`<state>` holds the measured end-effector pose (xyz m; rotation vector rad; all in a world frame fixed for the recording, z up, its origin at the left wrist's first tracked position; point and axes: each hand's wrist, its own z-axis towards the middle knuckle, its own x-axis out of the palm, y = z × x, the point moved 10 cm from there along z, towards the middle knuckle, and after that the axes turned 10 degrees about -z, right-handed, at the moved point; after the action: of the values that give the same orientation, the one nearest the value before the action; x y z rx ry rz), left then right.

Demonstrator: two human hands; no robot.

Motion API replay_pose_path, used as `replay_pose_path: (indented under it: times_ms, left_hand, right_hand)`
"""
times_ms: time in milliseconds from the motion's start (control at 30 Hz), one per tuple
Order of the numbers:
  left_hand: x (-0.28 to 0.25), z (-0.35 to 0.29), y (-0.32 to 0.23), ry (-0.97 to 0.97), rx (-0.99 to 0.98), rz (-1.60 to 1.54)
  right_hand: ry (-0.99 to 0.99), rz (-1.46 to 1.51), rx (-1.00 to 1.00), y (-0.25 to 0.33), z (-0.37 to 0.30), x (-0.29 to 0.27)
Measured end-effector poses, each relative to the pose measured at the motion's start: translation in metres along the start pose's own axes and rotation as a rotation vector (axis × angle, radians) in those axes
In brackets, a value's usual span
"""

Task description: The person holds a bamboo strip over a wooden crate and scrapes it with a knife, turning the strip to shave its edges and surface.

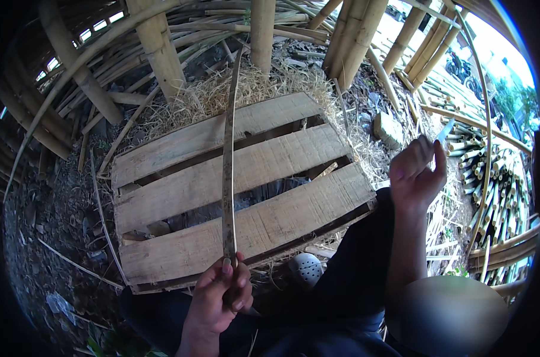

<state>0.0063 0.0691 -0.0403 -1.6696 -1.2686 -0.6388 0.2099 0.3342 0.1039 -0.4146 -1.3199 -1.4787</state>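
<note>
My left hand grips the near end of a long thin bamboo strip that rises away from me over a wooden pallet toward the bamboo posts. My right hand is raised at the right, fingers pinched on the handle of a small knife whose pale blade points up. The two hands are well apart. My dark trousers and a grey perforated shoe lie below the pallet's near edge.
Thick bamboo posts stand behind the pallet amid straw and shavings. A bundle of cut bamboo poles lies at the right. A block of stone sits beyond the pallet. Dirt ground with scraps at left.
</note>
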Motion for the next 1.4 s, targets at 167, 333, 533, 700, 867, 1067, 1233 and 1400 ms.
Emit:
replay_pose_path:
  times_ms: [167, 333, 533, 700, 867, 1067, 1233, 1400]
  left_hand:
    - [0.015, -0.001, 0.015, 0.08, -0.065, -0.072]
    - [0.015, -0.009, 0.016, 0.011, -0.081, 0.045]
    - [0.013, -0.011, 0.012, 0.052, -0.098, 0.022]
    - [0.014, -0.014, 0.008, 0.064, -0.089, 0.005]
    - [0.014, -0.015, 0.006, 0.05, -0.086, 0.007]
    - [0.025, -0.014, 0.011, 0.111, -0.083, 0.076]
    - [0.023, -0.017, 0.008, 0.08, -0.094, 0.139]
    - [0.015, -0.015, 0.011, 0.038, -0.108, 0.158]
  right_hand:
    - [0.573, 1.039, 0.037, 0.037, 0.03, 0.173]
    - [0.75, 1.548, 0.048, 0.018, -0.001, 0.201]
    - [0.716, 1.652, 0.034, -0.005, -0.008, 0.19]
    - [0.668, 1.714, 0.008, -0.021, -0.012, 0.173]
    - [0.612, 1.808, -0.01, -0.042, -0.013, 0.157]
    - [0.554, 1.95, -0.017, -0.07, -0.017, 0.15]
    - [0.483, 1.874, -0.072, -0.104, -0.014, 0.149]
    - [0.486, 1.931, 0.122, -0.122, -0.015, 0.158]
